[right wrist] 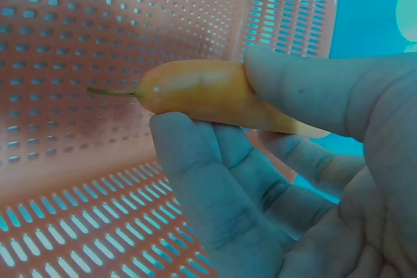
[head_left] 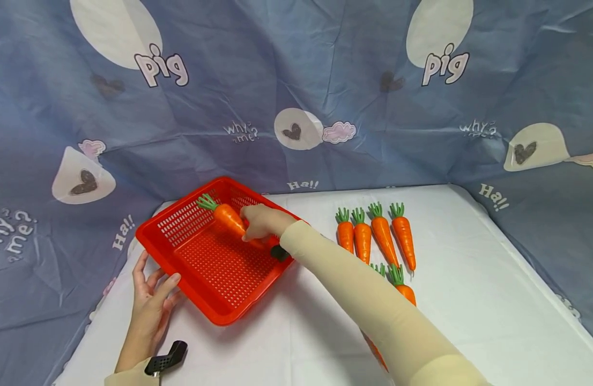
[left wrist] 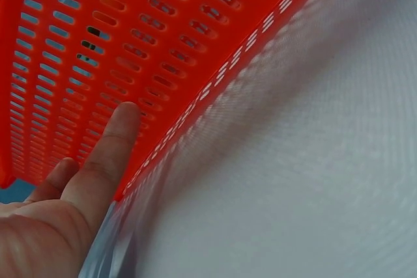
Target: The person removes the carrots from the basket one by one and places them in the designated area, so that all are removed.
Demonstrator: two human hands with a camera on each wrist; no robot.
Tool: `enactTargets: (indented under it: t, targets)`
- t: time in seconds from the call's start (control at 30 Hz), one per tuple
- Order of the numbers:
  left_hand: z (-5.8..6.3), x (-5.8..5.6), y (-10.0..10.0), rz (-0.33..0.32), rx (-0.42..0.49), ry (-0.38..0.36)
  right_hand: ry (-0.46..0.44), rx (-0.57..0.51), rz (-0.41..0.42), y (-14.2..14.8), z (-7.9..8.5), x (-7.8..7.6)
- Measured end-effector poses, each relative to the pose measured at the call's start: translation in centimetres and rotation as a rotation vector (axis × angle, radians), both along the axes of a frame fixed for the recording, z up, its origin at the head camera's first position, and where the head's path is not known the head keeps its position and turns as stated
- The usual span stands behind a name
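A red perforated plastic basket (head_left: 219,316) stands at the left of the table. My left hand (head_left: 152,305) is at its near left side, fingers straight against the outer wall (left wrist: 150,50) and the thumb near the rim. Inside the basket opening, my right hand (head_left: 265,221) pinches a carrot (head_left: 227,217) between thumb and fingers. The carrot's green top points to the far left. In the right wrist view the carrot (right wrist: 195,89) shows its thin root end, clear of the perforated walls.
Several more carrots (head_left: 404,236) lie in rows on the white tablecloth (head_left: 470,311), right of the basket. My right sleeve (head_left: 359,284) hides part of the nearer ones. A blue printed cloth (head_left: 373,107) hangs behind the table and at its sides.
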State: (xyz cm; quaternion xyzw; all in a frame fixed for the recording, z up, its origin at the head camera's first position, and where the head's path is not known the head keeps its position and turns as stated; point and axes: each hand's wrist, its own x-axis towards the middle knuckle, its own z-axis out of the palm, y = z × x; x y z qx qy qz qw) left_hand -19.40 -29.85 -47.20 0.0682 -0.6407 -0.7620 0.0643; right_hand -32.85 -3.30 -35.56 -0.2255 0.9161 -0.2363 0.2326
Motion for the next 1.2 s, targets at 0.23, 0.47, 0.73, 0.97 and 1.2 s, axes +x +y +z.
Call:
enactTargets:
  t: [0.23,0.47,0.73,0.97,1.2]
  targets:
    - [0.1,0.1,0.0,0.004,-0.002,-0.008,0.03,-0.006,0.014,0.9,1.0,0.7]
    - [0.1,0.1,0.0,0.001,0.004,-0.007,0.044,-0.053,0.009,2.1,1.9,1.3]
    - [0.0,0.1,0.0,-0.011,0.024,-0.002,0.04,-0.114,0.014,3.9,2.5,2.1]
    - [-0.1,-0.1,0.1,-0.016,0.043,-0.002,0.061,-0.172,0.028,5.6,2.6,2.7]
    - [-0.1,0.0,-0.1,-0.018,0.028,0.007,0.072,-0.204,0.033,6.9,2.8,3.6]
